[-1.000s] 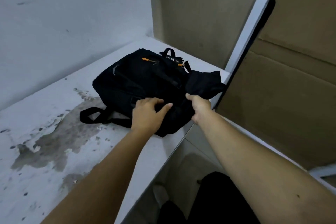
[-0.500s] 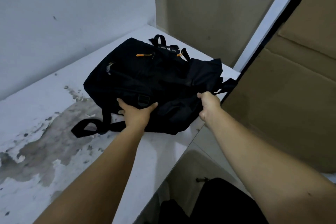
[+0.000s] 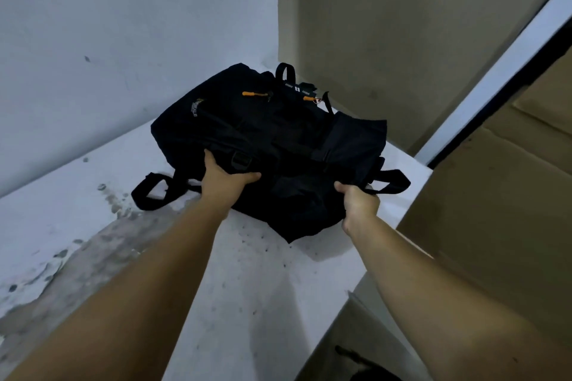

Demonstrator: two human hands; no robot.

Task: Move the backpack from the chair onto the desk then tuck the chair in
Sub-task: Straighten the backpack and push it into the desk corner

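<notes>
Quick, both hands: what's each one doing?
Left hand: closed on the backpack, near edge.
Right hand: closed on the backpack's near corner.

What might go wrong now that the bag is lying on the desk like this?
The backpack lies near the desk's right edge, and one strap reaches that edge, so it might snag or drag the bag off. The right hand and left hand both grip it; letting go carelessly could shift it.

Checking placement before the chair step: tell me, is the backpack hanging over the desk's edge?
No. The backpack lies wholly on the desk, toward the corner, gripped by both hands.
</notes>
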